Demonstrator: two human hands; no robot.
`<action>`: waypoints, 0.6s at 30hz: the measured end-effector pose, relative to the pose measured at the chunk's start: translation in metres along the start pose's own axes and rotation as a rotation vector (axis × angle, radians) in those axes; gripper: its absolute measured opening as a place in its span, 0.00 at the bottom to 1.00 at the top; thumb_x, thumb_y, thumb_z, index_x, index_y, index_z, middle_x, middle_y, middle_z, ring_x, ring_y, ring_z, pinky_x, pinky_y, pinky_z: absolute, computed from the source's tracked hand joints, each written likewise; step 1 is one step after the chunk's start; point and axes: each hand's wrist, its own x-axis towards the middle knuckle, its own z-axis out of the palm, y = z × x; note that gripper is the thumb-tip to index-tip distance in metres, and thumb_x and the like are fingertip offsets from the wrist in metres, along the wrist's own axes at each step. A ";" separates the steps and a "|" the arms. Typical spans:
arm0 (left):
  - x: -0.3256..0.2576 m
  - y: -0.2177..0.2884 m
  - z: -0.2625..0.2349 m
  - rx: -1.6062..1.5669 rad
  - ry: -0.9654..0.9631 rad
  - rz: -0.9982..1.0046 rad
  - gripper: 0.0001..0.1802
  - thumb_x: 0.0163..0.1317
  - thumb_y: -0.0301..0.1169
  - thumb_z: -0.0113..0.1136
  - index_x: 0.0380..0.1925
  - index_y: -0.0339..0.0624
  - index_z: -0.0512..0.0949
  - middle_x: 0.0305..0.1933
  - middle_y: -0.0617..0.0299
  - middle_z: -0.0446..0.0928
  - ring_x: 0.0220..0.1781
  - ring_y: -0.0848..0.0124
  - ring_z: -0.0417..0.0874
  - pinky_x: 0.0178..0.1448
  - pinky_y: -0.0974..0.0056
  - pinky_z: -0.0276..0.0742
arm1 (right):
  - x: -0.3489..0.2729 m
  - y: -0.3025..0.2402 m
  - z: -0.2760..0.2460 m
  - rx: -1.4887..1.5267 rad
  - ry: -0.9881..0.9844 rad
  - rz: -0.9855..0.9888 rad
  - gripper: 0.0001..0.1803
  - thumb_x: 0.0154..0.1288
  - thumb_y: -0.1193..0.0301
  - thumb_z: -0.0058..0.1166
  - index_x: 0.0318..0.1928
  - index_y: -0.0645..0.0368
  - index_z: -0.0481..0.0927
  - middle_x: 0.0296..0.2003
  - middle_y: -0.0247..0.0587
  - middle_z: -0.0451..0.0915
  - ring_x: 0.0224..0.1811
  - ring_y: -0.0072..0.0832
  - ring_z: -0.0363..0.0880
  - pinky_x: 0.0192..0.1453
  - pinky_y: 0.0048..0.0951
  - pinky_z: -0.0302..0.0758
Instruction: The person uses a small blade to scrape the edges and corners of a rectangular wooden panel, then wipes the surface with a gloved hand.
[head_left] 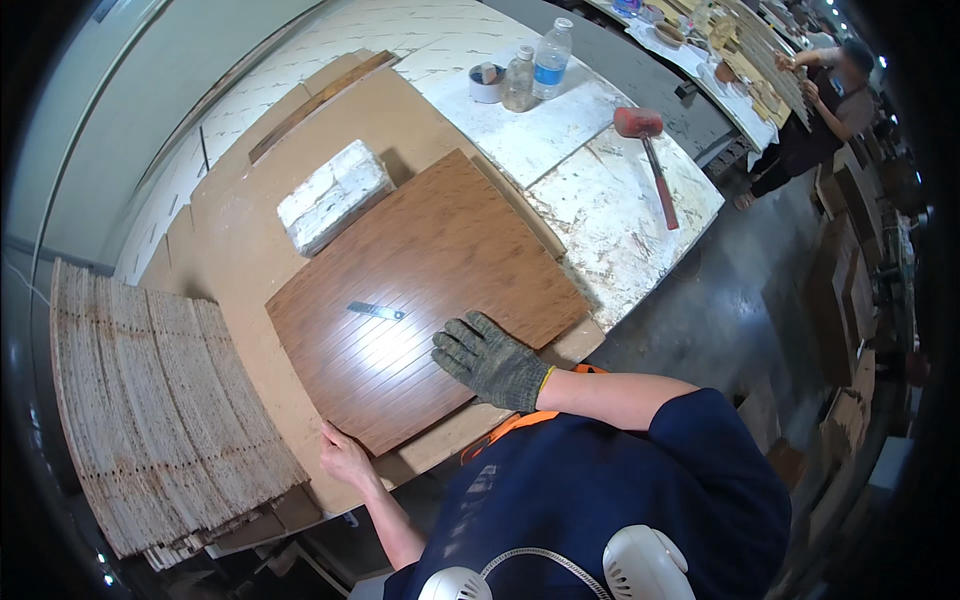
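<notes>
A brown wood-grain panel [450,240] with parallel grooves lies tilted across the cardboard-covered table in front of me. My right hand [490,362], in a dark grey knitted glove, rests on its near right part with the fingers spread. At the panel's near left corner, my bare left hand [345,458] grips the edge; some of its fingers are hidden. A small flat metal strip, like a cutter blade [376,311], lies on the grooved face, left of the glove. Touching or close to the panel's far left edge is a white wrapped block [335,197].
Stacked thin boards [165,400] stand at the left. On the white tabletop's far side are a water bottle [552,60], a dusty bottle [519,80] and a tape roll [486,84]. A red mallet [655,165] lies right. Another person [825,110] stands at a farther table.
</notes>
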 end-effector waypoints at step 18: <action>-0.067 -0.019 -0.020 -0.853 0.099 -0.511 0.15 0.65 0.34 0.58 0.40 0.30 0.81 0.30 0.66 0.79 0.31 0.82 0.72 0.36 0.74 0.70 | 0.010 0.004 -0.010 -0.041 -0.191 -0.131 0.47 0.56 0.48 0.53 0.68 0.65 0.54 0.69 0.54 0.53 0.72 0.50 0.47 0.74 0.54 0.39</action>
